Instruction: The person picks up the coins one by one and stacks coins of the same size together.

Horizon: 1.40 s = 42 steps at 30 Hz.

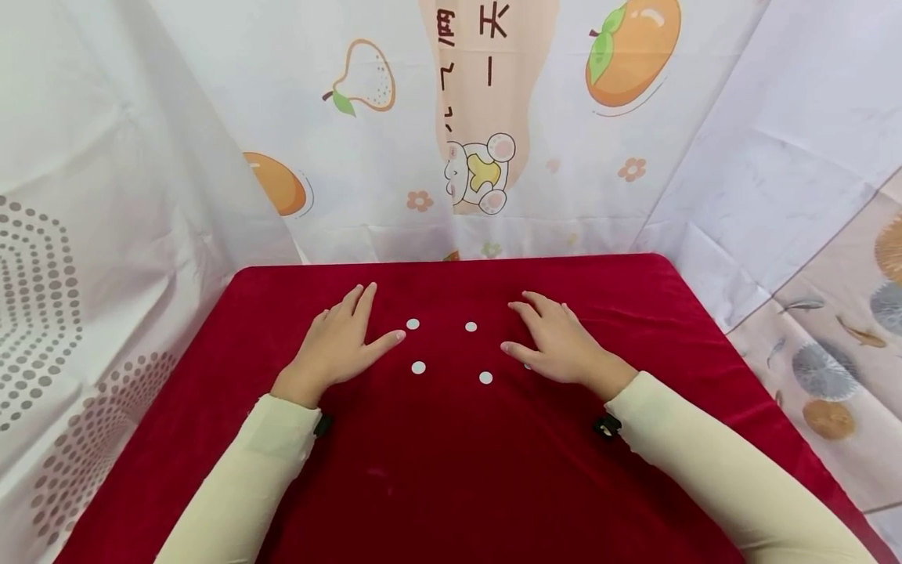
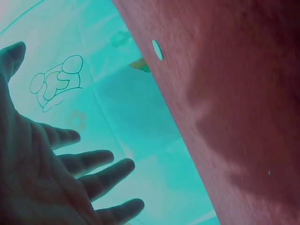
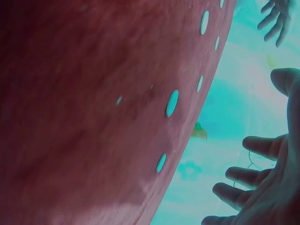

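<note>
Several small flat white discs [image 1: 485, 377] lie spread on a red cloth. My left hand [image 1: 335, 346] is to the left of them with straight, parted fingers, its thumb tip close to one disc [image 1: 413, 323]. On the other side my right hand [image 1: 561, 342] holds nothing, its fingers parted and slightly bent. It partly covers a disc [image 1: 528, 366] beneath its thumb. The left wrist view shows the bare left palm [image 2: 37, 173] and a single disc [image 2: 158, 49]. In the right wrist view, the right hand [image 3: 272, 178] is raised off the cloth, and several discs [image 3: 172, 103] show beyond it.
The red cloth [image 1: 451, 486] covers the table up to its far edge. White curtains [image 1: 395, 157] with fruit and a cartoon animal hang behind, and patterned sheets [image 1: 831, 368] close off both sides. Dark wrist straps [image 1: 607, 426] sit at the cream sleeves.
</note>
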Motion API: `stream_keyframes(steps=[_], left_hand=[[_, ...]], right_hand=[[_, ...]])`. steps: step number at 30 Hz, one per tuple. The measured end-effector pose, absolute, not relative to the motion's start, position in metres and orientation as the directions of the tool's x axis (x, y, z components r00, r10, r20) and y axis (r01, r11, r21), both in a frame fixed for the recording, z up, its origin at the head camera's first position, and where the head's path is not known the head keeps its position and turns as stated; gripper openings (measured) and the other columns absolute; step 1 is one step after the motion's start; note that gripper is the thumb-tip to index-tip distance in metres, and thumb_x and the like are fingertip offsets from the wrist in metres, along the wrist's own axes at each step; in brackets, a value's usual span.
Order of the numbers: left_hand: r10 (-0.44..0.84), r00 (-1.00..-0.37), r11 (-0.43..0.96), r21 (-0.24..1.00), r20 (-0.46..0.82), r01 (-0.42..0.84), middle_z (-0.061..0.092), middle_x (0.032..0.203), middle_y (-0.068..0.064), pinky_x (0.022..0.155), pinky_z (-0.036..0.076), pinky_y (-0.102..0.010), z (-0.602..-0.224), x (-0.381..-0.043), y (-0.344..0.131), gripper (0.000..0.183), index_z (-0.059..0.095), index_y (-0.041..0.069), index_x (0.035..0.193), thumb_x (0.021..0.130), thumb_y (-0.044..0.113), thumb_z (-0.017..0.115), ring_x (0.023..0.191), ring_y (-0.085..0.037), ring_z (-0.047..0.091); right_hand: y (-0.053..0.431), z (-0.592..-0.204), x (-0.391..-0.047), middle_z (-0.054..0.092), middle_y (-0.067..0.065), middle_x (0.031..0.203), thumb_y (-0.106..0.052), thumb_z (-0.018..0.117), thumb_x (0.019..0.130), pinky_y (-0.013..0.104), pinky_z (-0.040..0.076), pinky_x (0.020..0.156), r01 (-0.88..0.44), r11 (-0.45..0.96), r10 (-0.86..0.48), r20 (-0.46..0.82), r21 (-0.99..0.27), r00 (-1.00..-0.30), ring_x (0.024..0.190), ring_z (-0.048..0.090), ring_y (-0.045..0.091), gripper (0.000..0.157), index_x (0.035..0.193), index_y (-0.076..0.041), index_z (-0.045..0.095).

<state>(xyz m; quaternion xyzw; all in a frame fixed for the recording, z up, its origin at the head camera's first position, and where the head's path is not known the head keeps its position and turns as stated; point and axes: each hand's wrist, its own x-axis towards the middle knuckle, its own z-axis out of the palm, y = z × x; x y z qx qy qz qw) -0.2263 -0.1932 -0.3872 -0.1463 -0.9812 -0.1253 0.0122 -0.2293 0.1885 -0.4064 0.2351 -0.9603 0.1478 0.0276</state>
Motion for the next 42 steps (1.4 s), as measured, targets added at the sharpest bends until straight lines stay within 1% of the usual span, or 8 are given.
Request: stream_keyframes(steps=[6, 9, 13, 22, 27, 32, 36, 42], left_hand=[[0.3, -0.951, 0.914, 0.261, 0.078, 0.309, 0.027, 0.168, -0.02, 0.115, 0.036, -0.066, -0.394, -0.228, -0.186, 0.104, 0.019, 0.012, 0.166, 0.092, 0.083, 0.04, 0.147, -0.044, 0.04], [0.312, -0.947, 0.906, 0.277, 0.081, 0.322, 0.029, 0.168, -0.018, 0.114, 0.037, -0.065, -0.397, -0.227, -0.183, 0.102, 0.022, 0.011, 0.165, 0.093, 0.081, 0.041, 0.148, -0.042, 0.04], [0.331, -0.939, 0.888, 0.304, 0.095, 0.344, 0.033, 0.166, -0.017, 0.116, 0.036, -0.064, -0.399, -0.226, -0.179, 0.1, 0.026, 0.01, 0.164, 0.094, 0.079, 0.043, 0.149, -0.04, 0.039], [0.355, -0.929, 0.854, 0.369, 0.105, 0.368, 0.042, 0.161, -0.012, 0.116, 0.036, -0.063, -0.404, -0.224, -0.176, 0.088, 0.032, 0.011, 0.161, 0.096, 0.065, 0.057, 0.146, -0.037, 0.043], [0.357, -0.929, 0.845, 0.392, 0.096, 0.365, 0.051, 0.154, -0.009, 0.114, 0.039, -0.063, -0.409, -0.224, -0.175, 0.074, 0.047, 0.015, 0.154, 0.097, 0.061, 0.06, 0.142, -0.033, 0.048], [0.373, -0.923, 0.827, 0.417, 0.095, 0.377, 0.058, 0.146, -0.007, 0.11, 0.046, -0.056, -0.413, -0.227, -0.171, 0.063, 0.056, 0.014, 0.146, 0.097, 0.053, 0.065, 0.134, -0.029, 0.057], [0.394, -0.916, 0.795, 0.47, 0.079, 0.382, 0.061, 0.141, -0.004, 0.101, 0.054, -0.049, -0.414, -0.228, -0.169, 0.059, 0.059, 0.014, 0.144, 0.095, 0.045, 0.071, 0.119, -0.027, 0.065], [0.418, -0.908, 0.774, 0.511, 0.031, 0.374, 0.064, 0.135, -0.004, 0.095, 0.057, -0.045, -0.417, -0.229, -0.167, 0.056, 0.062, 0.013, 0.141, 0.092, 0.037, 0.077, 0.108, -0.023, 0.069]], right_hand=[[0.172, -0.409, -0.23, 0.05, 0.013, 0.146, -0.052, 0.065, 0.096, 0.058, 0.042, 0.11, -0.494, 0.825, -0.471, 0.148, -0.274, -0.869, 0.132, 0.049, 0.035, 0.069, 0.149, -0.012, 0.05], [0.165, -0.412, -0.23, 0.055, 0.011, 0.137, -0.051, 0.065, 0.096, 0.054, 0.046, 0.104, -0.5, 0.822, -0.477, 0.151, -0.272, -0.866, 0.123, 0.052, 0.032, 0.064, 0.146, -0.012, 0.053], [0.157, -0.415, -0.231, 0.057, 0.008, 0.131, -0.049, 0.065, 0.097, 0.051, 0.047, 0.101, -0.518, 0.813, -0.493, 0.16, -0.267, -0.855, 0.116, 0.054, 0.029, 0.059, 0.142, -0.011, 0.058], [0.143, -0.407, -0.235, 0.06, 0.007, 0.128, -0.038, 0.069, 0.097, 0.049, 0.048, 0.101, -0.531, 0.778, -0.501, 0.179, -0.335, -0.847, 0.116, 0.054, 0.027, 0.047, 0.133, -0.009, 0.064], [0.13, -0.406, -0.24, 0.06, 0.007, 0.128, -0.037, 0.068, 0.098, 0.049, 0.048, 0.102, -0.541, 0.765, -0.52, 0.159, -0.349, -0.839, 0.116, 0.055, 0.028, 0.042, 0.129, -0.01, 0.067], [0.117, -0.41, -0.245, 0.061, 0.006, 0.126, -0.035, 0.068, 0.097, 0.047, 0.05, 0.099, -0.533, 0.765, -0.521, 0.139, -0.362, -0.842, 0.113, 0.055, 0.026, 0.038, 0.126, -0.011, 0.069], [0.107, -0.414, -0.247, 0.062, 0.005, 0.123, -0.035, 0.068, 0.097, 0.043, 0.052, 0.096, -0.53, 0.759, -0.527, 0.119, -0.379, -0.841, 0.109, 0.057, 0.023, 0.038, 0.126, -0.011, 0.069], [0.09, -0.42, -0.246, 0.063, 0.004, 0.118, -0.033, 0.069, 0.097, 0.037, 0.055, 0.092, -0.527, 0.735, -0.552, 0.076, -0.427, -0.831, 0.101, 0.059, 0.017, 0.037, 0.127, -0.011, 0.068]])
